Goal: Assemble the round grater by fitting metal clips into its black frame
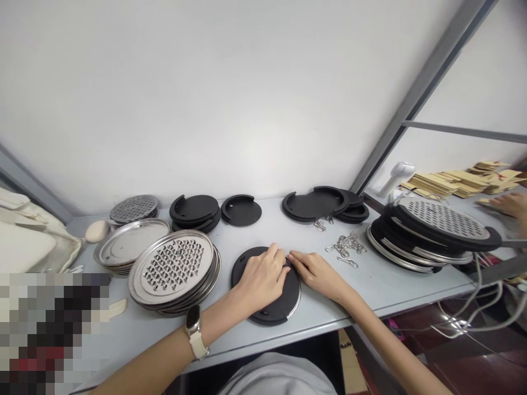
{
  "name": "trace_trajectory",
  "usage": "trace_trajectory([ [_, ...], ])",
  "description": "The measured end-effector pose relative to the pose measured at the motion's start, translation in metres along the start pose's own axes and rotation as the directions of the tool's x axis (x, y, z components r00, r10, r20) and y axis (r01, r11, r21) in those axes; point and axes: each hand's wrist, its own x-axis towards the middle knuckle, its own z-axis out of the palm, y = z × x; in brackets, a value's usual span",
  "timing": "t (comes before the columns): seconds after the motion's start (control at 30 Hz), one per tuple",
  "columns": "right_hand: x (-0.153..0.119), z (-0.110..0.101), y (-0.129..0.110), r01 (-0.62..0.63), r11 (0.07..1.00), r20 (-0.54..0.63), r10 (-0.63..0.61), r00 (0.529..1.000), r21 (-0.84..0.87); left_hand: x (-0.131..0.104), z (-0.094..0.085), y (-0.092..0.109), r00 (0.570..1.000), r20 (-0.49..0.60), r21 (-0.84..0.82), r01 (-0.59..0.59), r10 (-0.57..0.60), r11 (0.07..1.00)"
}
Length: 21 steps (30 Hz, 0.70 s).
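A round black plate [269, 316] lies on the table before me, with a thin silver metal edge showing at its right side. My left hand [265, 277] rests over it, fingers bent and pinched near its upper right rim. Close by, my right hand [315, 272] has its fingertips pressed together at that same rim. Whatever is between the fingers is too small or hidden to make out. To the right lie several wire clips [348, 245]. A stack of round metal graters [175, 266] stands left of my hands.
Behind are black round holders [195, 208], another black disc [242, 211] and more holders [315, 203]. Flat metal discs [132, 241] sit at left. A tall stack of graters in black holders [442, 225] is at right. Beyond the frame post, another person's hand [508, 204] is near yellowish pieces.
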Motion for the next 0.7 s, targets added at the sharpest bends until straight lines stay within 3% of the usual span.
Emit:
trace_trajectory([
  [0.27,0.005,-0.006,-0.004,-0.033,0.997,0.050,0.037,0.998,-0.067,0.002,0.001,-0.001,1.000,0.015,-0.012,0.013,-0.012,1.000],
  [0.47,0.011,-0.012,-0.006,-0.010,1.000,0.135,0.012,0.991,-0.015,0.002,0.002,0.000,0.999,0.025,-0.014,0.020,-0.020,1.000],
  [0.7,0.002,-0.007,-0.002,-0.044,0.998,0.073,0.047,0.996,-0.042,0.001,0.002,0.001,0.999,0.012,-0.017,0.052,-0.052,0.998],
])
